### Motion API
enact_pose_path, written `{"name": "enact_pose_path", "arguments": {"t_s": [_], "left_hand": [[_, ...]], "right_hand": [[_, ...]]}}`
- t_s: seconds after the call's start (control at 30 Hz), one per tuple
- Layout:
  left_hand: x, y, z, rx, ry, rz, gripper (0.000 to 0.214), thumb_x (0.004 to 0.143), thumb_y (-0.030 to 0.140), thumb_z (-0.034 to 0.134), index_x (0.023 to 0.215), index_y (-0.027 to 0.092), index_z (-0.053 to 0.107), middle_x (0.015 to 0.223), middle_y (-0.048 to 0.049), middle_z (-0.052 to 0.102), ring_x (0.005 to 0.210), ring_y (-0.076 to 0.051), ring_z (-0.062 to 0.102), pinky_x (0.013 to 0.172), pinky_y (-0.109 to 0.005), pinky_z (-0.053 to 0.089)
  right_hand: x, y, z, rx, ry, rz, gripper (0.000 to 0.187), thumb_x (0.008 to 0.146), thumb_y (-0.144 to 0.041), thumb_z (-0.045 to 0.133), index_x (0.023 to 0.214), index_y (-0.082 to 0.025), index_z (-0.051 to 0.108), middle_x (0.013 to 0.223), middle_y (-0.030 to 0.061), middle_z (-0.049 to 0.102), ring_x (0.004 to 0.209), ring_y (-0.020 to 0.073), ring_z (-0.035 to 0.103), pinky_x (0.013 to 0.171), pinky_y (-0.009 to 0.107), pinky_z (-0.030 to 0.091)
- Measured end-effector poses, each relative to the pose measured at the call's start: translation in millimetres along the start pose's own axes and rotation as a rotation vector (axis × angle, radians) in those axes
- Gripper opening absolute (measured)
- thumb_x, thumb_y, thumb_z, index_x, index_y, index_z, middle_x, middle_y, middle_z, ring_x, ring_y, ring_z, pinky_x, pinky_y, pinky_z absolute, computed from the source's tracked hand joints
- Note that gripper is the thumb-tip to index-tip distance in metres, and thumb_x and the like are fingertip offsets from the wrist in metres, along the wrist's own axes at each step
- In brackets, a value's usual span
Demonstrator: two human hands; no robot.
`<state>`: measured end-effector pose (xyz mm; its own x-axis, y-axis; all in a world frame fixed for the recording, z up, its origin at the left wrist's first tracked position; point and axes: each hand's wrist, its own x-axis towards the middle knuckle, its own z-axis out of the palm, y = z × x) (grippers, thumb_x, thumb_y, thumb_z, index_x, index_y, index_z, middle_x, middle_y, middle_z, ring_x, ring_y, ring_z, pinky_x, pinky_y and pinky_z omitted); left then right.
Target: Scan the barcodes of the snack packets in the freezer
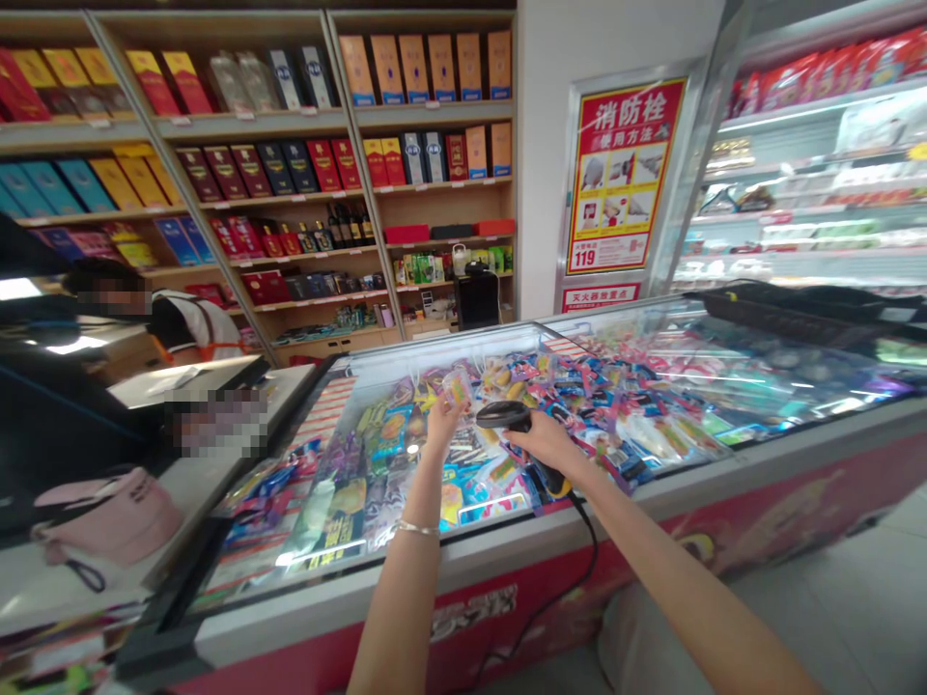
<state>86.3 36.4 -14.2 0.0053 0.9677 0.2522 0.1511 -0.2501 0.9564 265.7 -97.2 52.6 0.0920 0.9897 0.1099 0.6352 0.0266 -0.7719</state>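
Note:
My left hand (pixel 443 420) is closed on a small clear packet (pixel 458 388) with a printed label, held up above the chest freezer (pixel 290 603). A silver bracelet circles that wrist. To its right, my right hand (pixel 545 439) grips a black barcode scanner (pixel 503 415) by its handle. The scanner's head is turned left, close beside the packet but apart from it. A dark cable (pixel 590 550) hangs from the handle down over the freezer's front. Beneath both hands lie many wrapped ice creams (pixel 572 386) in bright packaging.
At the left, a person (pixel 192 323) stands behind a counter (pixel 195 483) with a pink bag (pixel 112 516) on it. Shelves of boxed bottles (pixel 282 169) line the back wall. A lit refrigerated display (pixel 811 212) stands at the right. Black covers (pixel 811 314) rest on the freezer's far right.

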Motion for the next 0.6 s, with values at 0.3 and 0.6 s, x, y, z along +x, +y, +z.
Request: {"name": "enact_pose_path", "arguments": {"t_s": [0.3,0.6], "left_hand": [[-2,-6,0.8,0.010,0.038,-0.027,0.053,0.072,0.042,0.070,0.117,0.017,0.058,0.084,-0.0055,0.071,0.078,-0.020,0.067,0.067,-0.029,0.053],[0,-12,0.1,-0.006,0.009,-0.017,0.051,0.071,0.042,0.070,0.114,0.017,0.060,0.082,-0.0063,0.071,0.077,-0.021,0.067,0.066,-0.031,0.053]], "right_hand": [[-2,-2,17,-0.059,-0.001,0.013,0.014,0.072,-0.030,0.063,0.067,-0.017,0.063,0.050,0.0028,0.062,0.056,0.0192,0.064,0.058,0.025,0.044],[-6,1,14,-0.076,0.029,0.017,0.018,0.073,-0.034,0.064,0.068,-0.017,0.068,0.054,0.0030,0.065,0.067,0.0199,0.067,0.064,0.025,0.047]]}}
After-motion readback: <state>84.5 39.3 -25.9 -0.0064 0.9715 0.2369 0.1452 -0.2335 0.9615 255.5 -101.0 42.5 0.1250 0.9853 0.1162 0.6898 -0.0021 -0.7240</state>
